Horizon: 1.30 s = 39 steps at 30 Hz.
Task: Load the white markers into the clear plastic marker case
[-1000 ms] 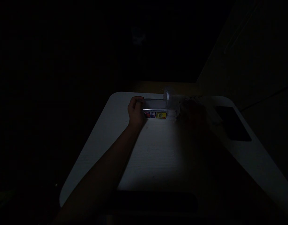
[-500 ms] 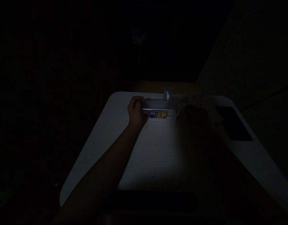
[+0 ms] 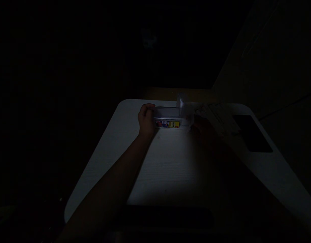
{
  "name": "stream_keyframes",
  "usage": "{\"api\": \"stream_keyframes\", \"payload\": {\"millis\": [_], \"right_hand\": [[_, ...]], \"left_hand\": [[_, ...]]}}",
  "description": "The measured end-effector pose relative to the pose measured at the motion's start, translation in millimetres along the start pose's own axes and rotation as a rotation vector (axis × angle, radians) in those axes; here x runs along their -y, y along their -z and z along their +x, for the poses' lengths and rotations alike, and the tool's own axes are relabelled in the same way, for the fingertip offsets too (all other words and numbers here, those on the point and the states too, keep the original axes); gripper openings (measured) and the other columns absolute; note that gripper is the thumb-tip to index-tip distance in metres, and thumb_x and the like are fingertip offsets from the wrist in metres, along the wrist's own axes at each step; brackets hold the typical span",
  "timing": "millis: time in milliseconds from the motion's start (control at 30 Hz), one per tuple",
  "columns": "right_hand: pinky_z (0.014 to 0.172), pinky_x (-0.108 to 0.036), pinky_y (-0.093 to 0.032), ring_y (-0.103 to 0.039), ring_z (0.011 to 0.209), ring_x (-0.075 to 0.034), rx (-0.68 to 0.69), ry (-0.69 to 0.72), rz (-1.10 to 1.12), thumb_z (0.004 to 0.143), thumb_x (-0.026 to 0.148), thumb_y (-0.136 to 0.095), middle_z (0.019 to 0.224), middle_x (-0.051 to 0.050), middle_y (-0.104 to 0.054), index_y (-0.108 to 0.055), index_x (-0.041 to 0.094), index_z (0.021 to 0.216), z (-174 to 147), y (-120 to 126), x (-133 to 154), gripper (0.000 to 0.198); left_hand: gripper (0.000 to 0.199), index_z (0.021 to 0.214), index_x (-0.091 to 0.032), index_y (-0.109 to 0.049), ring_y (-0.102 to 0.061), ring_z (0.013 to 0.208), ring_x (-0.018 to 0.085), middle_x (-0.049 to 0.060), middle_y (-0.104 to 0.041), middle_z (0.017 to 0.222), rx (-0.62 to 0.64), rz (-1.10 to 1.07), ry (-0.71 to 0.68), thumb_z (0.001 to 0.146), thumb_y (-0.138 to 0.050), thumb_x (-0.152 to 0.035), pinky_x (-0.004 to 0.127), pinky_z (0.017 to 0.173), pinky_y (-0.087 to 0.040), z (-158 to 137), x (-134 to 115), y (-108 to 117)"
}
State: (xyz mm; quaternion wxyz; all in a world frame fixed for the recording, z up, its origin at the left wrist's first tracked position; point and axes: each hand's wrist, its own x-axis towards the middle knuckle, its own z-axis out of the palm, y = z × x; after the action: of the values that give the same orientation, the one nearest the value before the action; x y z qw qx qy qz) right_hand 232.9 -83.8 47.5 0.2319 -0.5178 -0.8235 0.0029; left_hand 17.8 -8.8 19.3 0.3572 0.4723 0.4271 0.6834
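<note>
Head view, left hand (image 3: 146, 122) gripping box (image 3: 168, 120) end, near table (image 3: 165, 168) far edge

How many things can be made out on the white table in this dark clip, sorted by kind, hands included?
Hands: 2 (left hand, right hand, which is dim)
Clear boxes with a coloured label: 1 (clear box, gripped at its left end)
Dark flat slabs: 1 (dark slab, by the right edge of the white table)
Total: 4
Pale bits near the right hand are too dark to count.

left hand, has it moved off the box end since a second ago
No. The left hand stays clamped on the box end, same spot against the table corner.
</note>
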Motion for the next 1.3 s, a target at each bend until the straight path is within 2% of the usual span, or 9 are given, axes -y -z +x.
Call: {"api": "stream_keyframes", "payload": {"millis": [167, 400, 633, 800, 1000, 1200, 1300], "right_hand": [[0.097, -0.030, -0.039, -0.053, 0.113, -0.018, 0.098, -0.029, -0.064, 0.087, 0.019, -0.040, 0.122, -0.004, -0.059, -0.066, 0.021, 0.105, 0.8, -2.8, -2.6, 0.032], [0.088, -0.035, -0.037, -0.053, 0.103, -0.023, 0.142, -0.074, -0.226, 0.089, 0.024, -0.036, 0.113, -0.011, -0.061, -0.064, 0.014, 0.106, 2.3, -10.2, -12.7, 0.035], [0.083, -0.037, -0.034, -0.051, 0.100, -0.024, 0.200, -0.108, -0.312, 0.090, 0.025, -0.032, 0.108, -0.012, -0.059, -0.061, 0.015, 0.106, 2.4, -11.4, -9.4, 0.035], [0.085, -0.037, -0.034, -0.048, 0.105, -0.026, 0.188, -0.120, -0.306, 0.089, 0.027, -0.034, 0.114, -0.012, -0.056, -0.060, 0.016, 0.109, 1.4, -12.4, -9.0, 0.034], [0.086, -0.037, -0.035, -0.048, 0.103, -0.025, 0.176, -0.122, -0.307, 0.089, 0.030, -0.034, 0.116, -0.015, -0.055, -0.060, 0.014, 0.107, 0.3, -12.5, -9.2, 0.036], [0.082, -0.034, -0.036, -0.051, 0.095, -0.023, 0.203, -0.181, -0.253, 0.086, 0.031, -0.039, 0.100, -0.015, -0.060, -0.060, 0.013, 0.102, 2.9, -8.4, -7.5, 0.032], [0.082, -0.034, -0.035, -0.051, 0.097, -0.023, 0.190, -0.162, -0.270, 0.085, 0.028, -0.039, 0.103, -0.015, -0.059, -0.060, 0.012, 0.102, 2.2, -8.5, -5.9, 0.031]], "left_hand": [[0.018, 0.076, -0.020, -0.060, -0.047, 0.062, 0.012, 0.000, -0.054, 0.069, 0.001, -0.003, 0.009, 0.065, -0.046, -0.021, 0.023, 0.053, -0.035, 0.4, 1.8, -0.2], [0.017, 0.077, -0.021, -0.059, -0.048, 0.064, 0.012, 0.000, -0.054, 0.071, 0.017, -0.008, -0.002, 0.067, -0.047, -0.023, 0.023, 0.055, -0.036, 0.8, 5.2, 2.3], [0.018, 0.078, -0.020, -0.059, -0.049, 0.065, 0.013, 0.000, -0.055, 0.071, 0.016, 0.015, -0.015, 0.067, -0.046, -0.022, 0.023, 0.057, -0.037, 0.4, 5.3, 2.5], [0.016, 0.079, -0.021, -0.058, -0.048, 0.060, 0.012, 0.000, -0.053, 0.068, 0.021, -0.007, 0.012, 0.069, -0.045, -0.025, 0.022, 0.053, -0.035, -1.4, 5.2, 1.9], [0.016, 0.076, -0.020, -0.060, -0.047, 0.061, 0.012, 0.000, -0.054, 0.069, 0.014, -0.012, -0.021, 0.066, -0.048, -0.025, 0.022, 0.053, -0.036, -1.5, 3.4, 2.3], [0.017, 0.077, -0.021, -0.060, -0.048, 0.061, 0.012, 0.000, -0.055, 0.070, 0.031, -0.047, 0.012, 0.066, -0.048, -0.025, 0.022, 0.053, -0.036, -0.5, 7.1, 2.2], [0.016, 0.076, -0.020, -0.060, -0.047, 0.060, 0.012, 0.000, -0.054, 0.068, 0.033, -0.053, 0.000, 0.066, -0.048, -0.024, 0.022, 0.053, -0.036, -0.5, 8.0, 2.1]]}}
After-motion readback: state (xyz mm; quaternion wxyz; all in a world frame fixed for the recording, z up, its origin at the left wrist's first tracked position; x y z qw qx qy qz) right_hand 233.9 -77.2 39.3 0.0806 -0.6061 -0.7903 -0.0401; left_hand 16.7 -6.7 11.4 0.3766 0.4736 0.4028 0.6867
